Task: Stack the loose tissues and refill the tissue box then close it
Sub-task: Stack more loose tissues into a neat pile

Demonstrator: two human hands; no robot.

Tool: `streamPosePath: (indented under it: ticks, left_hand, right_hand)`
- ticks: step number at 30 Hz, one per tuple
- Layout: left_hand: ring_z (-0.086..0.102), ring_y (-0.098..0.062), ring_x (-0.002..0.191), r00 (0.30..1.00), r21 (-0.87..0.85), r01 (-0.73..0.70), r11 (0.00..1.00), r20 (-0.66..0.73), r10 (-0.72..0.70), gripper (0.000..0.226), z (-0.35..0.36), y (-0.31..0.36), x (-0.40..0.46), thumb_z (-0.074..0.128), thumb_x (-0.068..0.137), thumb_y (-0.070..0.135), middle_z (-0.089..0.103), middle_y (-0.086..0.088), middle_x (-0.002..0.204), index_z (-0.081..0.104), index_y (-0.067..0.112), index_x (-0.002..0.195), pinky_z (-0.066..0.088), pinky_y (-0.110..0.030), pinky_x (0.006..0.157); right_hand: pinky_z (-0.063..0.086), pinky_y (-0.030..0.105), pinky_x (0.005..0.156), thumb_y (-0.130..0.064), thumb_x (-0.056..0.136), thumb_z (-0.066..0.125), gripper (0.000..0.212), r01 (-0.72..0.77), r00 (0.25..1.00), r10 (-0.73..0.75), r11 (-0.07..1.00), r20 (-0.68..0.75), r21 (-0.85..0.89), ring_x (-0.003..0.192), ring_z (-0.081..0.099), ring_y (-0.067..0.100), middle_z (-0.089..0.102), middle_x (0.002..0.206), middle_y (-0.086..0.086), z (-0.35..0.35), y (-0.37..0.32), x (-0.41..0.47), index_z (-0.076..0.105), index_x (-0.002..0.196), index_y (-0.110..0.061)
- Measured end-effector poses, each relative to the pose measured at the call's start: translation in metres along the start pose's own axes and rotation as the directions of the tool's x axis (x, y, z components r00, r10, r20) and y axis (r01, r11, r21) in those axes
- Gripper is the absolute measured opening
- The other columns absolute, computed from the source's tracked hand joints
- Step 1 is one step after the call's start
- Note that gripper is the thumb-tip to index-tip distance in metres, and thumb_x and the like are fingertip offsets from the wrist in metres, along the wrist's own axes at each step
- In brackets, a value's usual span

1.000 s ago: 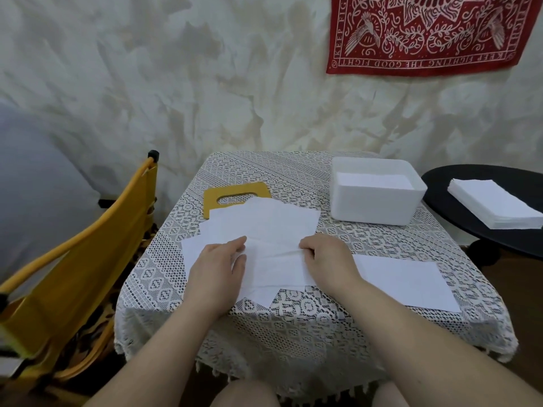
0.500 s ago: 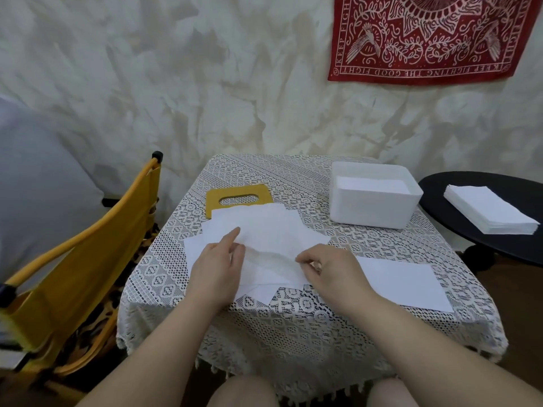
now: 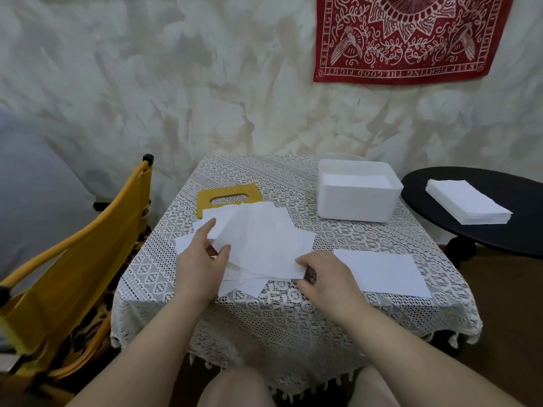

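My left hand and my right hand each pinch a side of one tissue and hold it up a little over the messy pile of loose tissues on the lace table. The white tissue box sits open at the far right. Its yellow lid lies flat behind the pile.

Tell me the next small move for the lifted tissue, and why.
Probably carry the lifted tissue, pinched by both the left hand and right hand, right and lay it squarely on the flat tissue beside the right hand. The loose pile is fanned out unevenly, while that sheet lies flat, a likely stack base before refilling the open tissue box.
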State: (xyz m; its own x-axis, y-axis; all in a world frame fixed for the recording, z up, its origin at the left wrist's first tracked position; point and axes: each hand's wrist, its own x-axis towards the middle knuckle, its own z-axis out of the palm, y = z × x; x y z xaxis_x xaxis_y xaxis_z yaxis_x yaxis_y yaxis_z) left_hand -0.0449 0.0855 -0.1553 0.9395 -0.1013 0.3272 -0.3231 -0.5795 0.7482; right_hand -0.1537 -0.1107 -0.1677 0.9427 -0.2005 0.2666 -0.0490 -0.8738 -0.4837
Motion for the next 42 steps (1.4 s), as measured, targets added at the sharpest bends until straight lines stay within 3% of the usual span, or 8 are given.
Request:
streamPosePath:
  ticks: [5,10,17,24,30,35,38,42]
  left_hand:
    - [0.059,-0.004,0.080,1.000,-0.129,-0.012,0.992,-0.007,0.011,0.049,0.000,0.017,-0.003,0.065,0.087,0.025,0.061,0.016,0.080,0.049,0.027,0.133,0.040,-0.023,0.075]
    - [0.062,0.005,0.091,0.958,-0.302,-0.108,0.947,0.223,0.180,0.025,0.017,0.027,-0.021,0.053,0.093,0.030,0.070,0.017,0.092,0.056,0.033,0.118,0.046,-0.020,0.082]
    - [0.060,-0.011,0.096,0.995,-0.158,-0.093,0.983,0.032,0.099,0.028,0.024,0.018,-0.027,0.045,0.095,0.007,0.065,0.006,0.099,0.065,0.018,0.111,0.047,-0.031,0.091]
    - [0.045,0.001,0.105,0.909,0.034,-0.319,0.947,0.294,0.296,0.047,0.024,0.020,-0.026,0.075,0.071,0.046,0.048,0.028,0.102,0.065,0.029,0.113,0.037,-0.020,0.093]
    - [0.053,-0.001,0.101,0.937,-0.010,-0.294,0.956,0.194,0.290,0.021,0.029,0.015,-0.024,0.072,0.079,0.018,0.056,0.031,0.095,0.063,0.037,0.079,0.044,-0.026,0.091]
    - [0.056,-0.002,0.100,0.974,-0.160,-0.174,0.972,0.119,0.194,0.028,0.025,0.015,-0.024,0.070,0.082,0.017,0.060,0.022,0.095,0.061,0.042,0.074,0.039,-0.021,0.088]
    - [0.055,0.000,0.087,0.928,-0.030,-0.372,0.928,0.011,0.373,0.011,0.019,0.019,-0.028,0.068,0.084,0.021,0.064,0.018,0.085,0.068,0.032,0.079,0.043,-0.022,0.078]
    - [0.055,-0.005,0.075,0.788,0.121,-0.616,0.779,0.088,0.609,0.026,0.010,0.034,-0.035,0.051,0.082,0.039,0.066,0.012,0.077,0.073,0.026,0.086,0.042,-0.020,0.065]
  right_hand:
    - [0.027,0.018,0.099,-0.023,0.086,0.062,0.051,-0.016,1.000,0.017,0.999,-0.024,0.048,0.125,0.039,0.011,0.048,0.133,-0.004,-0.001,0.002,0.001,0.046,0.135,-0.020]
    - [0.033,0.021,0.099,-0.026,0.083,0.065,0.062,-0.016,0.997,0.024,0.994,-0.077,0.108,0.124,0.042,0.011,0.041,0.138,-0.007,0.003,0.004,0.002,0.039,0.139,-0.021]
    - [0.035,0.024,0.101,-0.022,0.080,0.069,0.080,0.002,0.995,0.014,0.986,-0.098,0.167,0.127,0.038,0.011,0.029,0.145,-0.007,0.005,0.009,0.003,0.025,0.146,-0.027]
    - [0.038,0.022,0.091,-0.026,0.087,0.064,0.013,0.046,0.985,-0.018,0.986,-0.172,0.158,0.109,0.049,0.007,0.055,0.114,-0.010,0.009,0.013,0.004,0.072,0.096,-0.021]
    - [0.038,0.011,0.067,-0.020,0.086,0.065,0.006,-0.043,0.988,0.093,0.930,-0.120,0.366,0.076,0.053,0.000,0.062,0.086,-0.007,-0.002,0.011,0.005,0.071,0.085,-0.021]
    - [0.041,0.020,0.083,-0.026,0.082,0.068,0.025,-0.062,0.995,0.084,0.947,-0.057,0.316,0.090,0.052,0.002,0.054,0.101,-0.017,-0.003,0.006,0.003,0.065,0.106,-0.026]
    - [0.030,0.019,0.099,-0.036,0.078,0.069,0.055,0.018,0.994,0.006,0.977,-0.111,0.214,0.116,0.039,0.002,0.043,0.124,-0.018,-0.007,0.003,0.001,0.051,0.129,-0.028]
    - [0.029,0.017,0.098,-0.039,0.077,0.061,0.049,0.257,0.910,-0.227,0.965,-0.347,0.044,0.112,0.042,0.009,0.056,0.119,-0.008,-0.017,-0.011,-0.002,0.058,0.123,-0.020]
